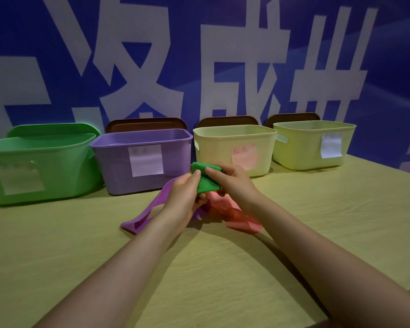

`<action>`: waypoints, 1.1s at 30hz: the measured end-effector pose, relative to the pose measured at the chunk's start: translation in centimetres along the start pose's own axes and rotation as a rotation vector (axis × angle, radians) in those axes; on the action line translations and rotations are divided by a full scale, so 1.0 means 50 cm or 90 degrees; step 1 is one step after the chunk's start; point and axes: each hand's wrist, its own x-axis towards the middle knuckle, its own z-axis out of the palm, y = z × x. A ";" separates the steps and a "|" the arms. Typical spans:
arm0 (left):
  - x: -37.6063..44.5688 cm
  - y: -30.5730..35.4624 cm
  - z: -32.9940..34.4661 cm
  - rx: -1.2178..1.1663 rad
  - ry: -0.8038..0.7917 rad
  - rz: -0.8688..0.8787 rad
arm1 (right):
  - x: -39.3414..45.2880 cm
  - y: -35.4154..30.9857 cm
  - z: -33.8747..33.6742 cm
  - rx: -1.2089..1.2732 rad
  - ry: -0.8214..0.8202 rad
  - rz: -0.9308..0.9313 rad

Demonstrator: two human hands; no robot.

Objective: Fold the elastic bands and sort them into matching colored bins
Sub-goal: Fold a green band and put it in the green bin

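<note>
Behind both hands (205,185), pinching folded green band (205,179): green (40,162), purple (142,159), 2 yellow bins (234,147), contents hidden.

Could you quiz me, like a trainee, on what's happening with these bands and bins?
1. True or false: both hands hold the green band.
2. Which bands lie on the table beneath the hands? A) purple and pink B) blue and yellow C) none
3. Fill in: by colour, the held band belongs in the ___ bin, at the row's far left.

Key
1. True: the left hand and right hand both pinch it.
2. A: the purple band and pink band.
3. Green: the green bin, beside the purple bin.
</note>
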 end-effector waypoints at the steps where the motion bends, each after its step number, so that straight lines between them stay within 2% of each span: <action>1: -0.001 0.001 0.000 -0.020 0.011 -0.015 | -0.001 -0.001 0.000 0.012 0.003 -0.001; 3: 0.001 -0.001 -0.002 -0.027 0.016 -0.024 | -0.003 -0.007 0.000 0.040 0.013 -0.003; 9: -0.007 -0.002 -0.002 0.002 -0.067 -0.010 | 0.004 -0.011 -0.002 0.118 0.068 0.016; 13: -0.017 0.000 0.002 0.007 -0.076 0.042 | 0.007 -0.008 0.000 0.126 0.038 0.030; 21: -0.008 -0.002 -0.006 0.006 -0.019 0.054 | 0.002 -0.008 -0.003 0.120 -0.004 0.012; 26: -0.007 -0.002 -0.004 0.026 -0.042 0.076 | 0.009 -0.002 0.002 0.071 0.092 0.008; 29: -0.004 0.000 0.004 0.035 -0.058 0.091 | 0.010 -0.009 0.007 0.114 0.151 0.013; 33: 0.001 -0.002 0.011 0.041 -0.060 0.086 | 0.015 -0.010 0.004 0.162 0.167 0.054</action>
